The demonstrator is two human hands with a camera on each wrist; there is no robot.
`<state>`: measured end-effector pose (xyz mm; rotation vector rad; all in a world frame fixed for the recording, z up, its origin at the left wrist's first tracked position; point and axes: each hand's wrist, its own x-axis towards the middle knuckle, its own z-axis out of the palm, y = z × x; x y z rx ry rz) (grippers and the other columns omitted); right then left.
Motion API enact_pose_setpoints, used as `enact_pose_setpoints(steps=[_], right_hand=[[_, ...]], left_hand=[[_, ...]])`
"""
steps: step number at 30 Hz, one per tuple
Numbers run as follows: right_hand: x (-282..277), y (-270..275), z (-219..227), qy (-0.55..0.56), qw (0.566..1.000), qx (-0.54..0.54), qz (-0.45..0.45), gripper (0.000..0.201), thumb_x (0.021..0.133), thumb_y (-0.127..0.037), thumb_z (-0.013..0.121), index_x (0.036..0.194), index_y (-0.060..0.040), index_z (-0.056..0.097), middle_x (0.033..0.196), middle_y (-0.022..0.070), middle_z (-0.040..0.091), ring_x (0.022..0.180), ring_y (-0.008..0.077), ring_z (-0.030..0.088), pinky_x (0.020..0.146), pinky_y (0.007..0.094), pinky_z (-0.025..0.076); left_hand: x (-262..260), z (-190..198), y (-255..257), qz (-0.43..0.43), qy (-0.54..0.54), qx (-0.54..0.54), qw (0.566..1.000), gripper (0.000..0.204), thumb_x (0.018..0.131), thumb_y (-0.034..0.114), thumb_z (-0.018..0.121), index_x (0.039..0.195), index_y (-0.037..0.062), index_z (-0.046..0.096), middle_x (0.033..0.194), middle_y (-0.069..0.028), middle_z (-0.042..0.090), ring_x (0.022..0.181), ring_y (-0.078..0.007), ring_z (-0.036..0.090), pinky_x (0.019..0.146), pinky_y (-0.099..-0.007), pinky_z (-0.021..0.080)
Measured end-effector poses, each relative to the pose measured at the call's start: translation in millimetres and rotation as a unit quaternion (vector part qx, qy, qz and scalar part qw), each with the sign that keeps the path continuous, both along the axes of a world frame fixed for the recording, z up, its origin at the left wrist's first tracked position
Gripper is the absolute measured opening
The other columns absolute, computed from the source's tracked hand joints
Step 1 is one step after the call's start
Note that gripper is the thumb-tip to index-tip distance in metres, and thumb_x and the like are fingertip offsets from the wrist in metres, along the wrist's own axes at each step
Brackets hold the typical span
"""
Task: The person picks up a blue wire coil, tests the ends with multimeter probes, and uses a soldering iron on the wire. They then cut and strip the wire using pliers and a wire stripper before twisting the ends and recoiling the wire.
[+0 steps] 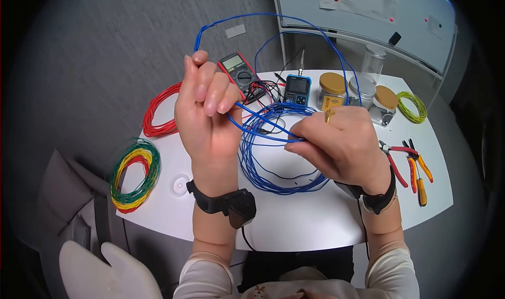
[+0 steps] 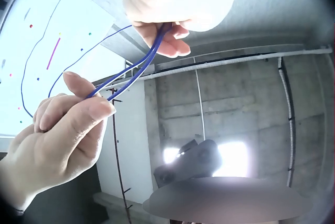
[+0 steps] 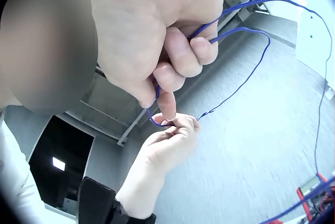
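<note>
Strands of blue wire [image 1: 265, 121] stretch between the two raised hands, above the table. My left hand [image 1: 208, 109] grips the wire in curled fingers, palm turned toward me. My right hand [image 1: 339, 141], wearing a ring, pinches the strands between thumb and forefinger. From the hands the wire arcs up in a wide loop. In the left wrist view, two or more blue strands [image 2: 138, 69] run from one hand to the other. In the right wrist view, my curled right fingers [image 3: 180, 54] hold the wire too. A blue wire coil [image 1: 258, 175] lies on the table below.
On the white table [image 1: 300, 220] lie a red wire coil [image 1: 152, 112], a multicoloured coil [image 1: 118, 183] and a yellow-green coil [image 1: 412, 107]. A multimeter [image 1: 242, 73], a blue handheld device [image 1: 297, 88] and lidded jars [image 1: 332, 86] stand behind. Pliers [image 1: 397, 165] and a screwdriver [image 1: 421, 191] lie right.
</note>
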<state>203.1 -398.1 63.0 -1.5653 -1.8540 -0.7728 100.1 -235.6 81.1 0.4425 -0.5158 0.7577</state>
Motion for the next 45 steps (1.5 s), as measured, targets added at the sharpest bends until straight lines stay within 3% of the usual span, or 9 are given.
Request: enact_pose_setpoints(steps=[11, 17, 19, 22, 23, 26, 32, 40, 45], right_hand=[[-4.5, 0.9, 2.9, 0.033, 0.997, 0.029, 0.059, 0.006, 0.074, -0.010, 0.067, 0.077, -0.0079, 0.062, 0.058, 0.0038, 0.052, 0.048, 0.0208, 0.050, 0.047, 0.0315, 0.036], [3.7, -6.7, 9.9, 0.076, 0.994, 0.041, 0.071, 0.009, 0.078, -0.013, 0.066, 0.075, -0.0078, 0.059, 0.051, 0.0054, 0.048, 0.044, 0.0228, 0.049, 0.042, 0.0317, 0.035], [6.4, -7.2, 8.7, 0.121, 0.988, 0.042, 0.088, 0.010, 0.078, -0.012, 0.065, 0.072, -0.0068, 0.059, 0.049, 0.0059, 0.046, 0.043, 0.0232, 0.048, 0.042, 0.0317, 0.034], [8.9, -14.4, 14.2, 0.162, 0.980, -0.011, 0.115, 0.009, 0.079, -0.011, 0.064, 0.073, -0.0065, 0.060, 0.050, 0.0059, 0.047, 0.043, 0.0227, 0.048, 0.042, 0.0313, 0.034], [8.6, -16.8, 14.7, 0.169, 0.978, -0.015, 0.117, 0.008, 0.079, -0.011, 0.064, 0.073, -0.0064, 0.061, 0.050, 0.0059, 0.048, 0.044, 0.0225, 0.048, 0.042, 0.0310, 0.034], [8.2, -23.0, 18.3, 0.172, 0.977, -0.031, 0.119, 0.008, 0.078, -0.011, 0.064, 0.073, -0.0058, 0.062, 0.052, 0.0057, 0.050, 0.044, 0.0217, 0.048, 0.042, 0.0299, 0.034], [16.6, -26.9, 21.2, 0.123, 0.989, -0.001, 0.087, 0.020, 0.073, -0.022, 0.070, 0.074, -0.0025, 0.066, 0.062, 0.0048, 0.060, 0.048, 0.0125, 0.053, 0.046, 0.0243, 0.033], [49.7, -44.1, 24.2, 0.213, 0.964, 0.090, 0.128, 0.024, 0.087, -0.019, 0.058, 0.082, 0.0039, 0.062, 0.071, 0.0079, 0.060, 0.050, 0.0084, 0.046, 0.047, 0.0196, 0.034], [46.7, -36.8, 20.4, 0.190, 0.959, 0.157, 0.139, 0.022, 0.092, -0.014, 0.051, 0.086, 0.0043, 0.061, 0.075, 0.0075, 0.060, 0.048, 0.0052, 0.040, 0.043, 0.0162, 0.029]], left_hand=[[-1.8, 1.5, 6.7, 0.192, 0.105, 0.181, 0.959, 0.060, 0.097, 0.049, 0.017, 0.098, 0.0023, 0.054, 0.072, -0.0085, 0.063, 0.071, -0.0203, 0.065, 0.069, -0.0291, 0.051], [-16.6, 1.6, 19.1, 0.586, 0.289, 0.388, 0.650, 0.039, 0.093, 0.038, 0.050, 0.093, 0.0011, 0.061, 0.079, -0.0105, 0.065, 0.075, -0.0186, 0.064, 0.070, -0.0271, 0.048], [-13.3, 8.4, 22.3, 0.742, 0.126, 0.418, 0.509, 0.032, 0.086, 0.032, 0.061, 0.097, 0.0024, 0.062, 0.085, -0.0083, 0.066, 0.080, -0.0185, 0.063, 0.070, -0.0275, 0.048], [-21.5, 16.1, -3.2, 0.694, 0.064, 0.535, 0.478, 0.039, 0.080, 0.034, 0.065, 0.101, 0.0007, 0.063, 0.097, -0.0084, 0.065, 0.093, -0.0214, 0.060, 0.079, -0.0308, 0.046], [-26.5, 13.5, -16.6, 0.598, 0.106, 0.602, 0.518, 0.046, 0.085, 0.040, 0.058, 0.102, -0.0027, 0.063, 0.100, -0.0129, 0.065, 0.096, -0.0238, 0.060, 0.086, -0.0324, 0.044], [-24.3, 8.8, -31.6, 0.489, 0.161, 0.674, 0.530, 0.019, 0.078, 0.018, 0.064, 0.078, -0.0007, 0.066, 0.070, -0.0057, 0.065, 0.063, -0.0153, 0.059, 0.058, -0.0247, 0.045], [-21.5, 6.1, -28.9, 0.424, 0.189, 0.654, 0.597, 0.017, 0.079, 0.012, 0.064, 0.067, 0.0011, 0.061, 0.060, -0.0031, 0.059, 0.052, -0.0118, 0.053, 0.049, -0.0223, 0.038], [-23.4, 0.9, 12.2, 0.274, 0.175, 0.438, 0.838, 0.036, 0.093, 0.031, 0.053, 0.074, -0.0003, 0.060, 0.055, 0.0003, 0.051, 0.043, -0.0030, 0.034, 0.039, -0.0181, 0.024], [-16.1, 2.4, 7.2, 0.208, 0.191, 0.394, 0.875, 0.043, 0.094, 0.036, 0.049, 0.072, 0.0000, 0.055, 0.057, 0.0010, 0.047, 0.044, -0.0030, 0.031, 0.040, -0.0164, 0.022]])
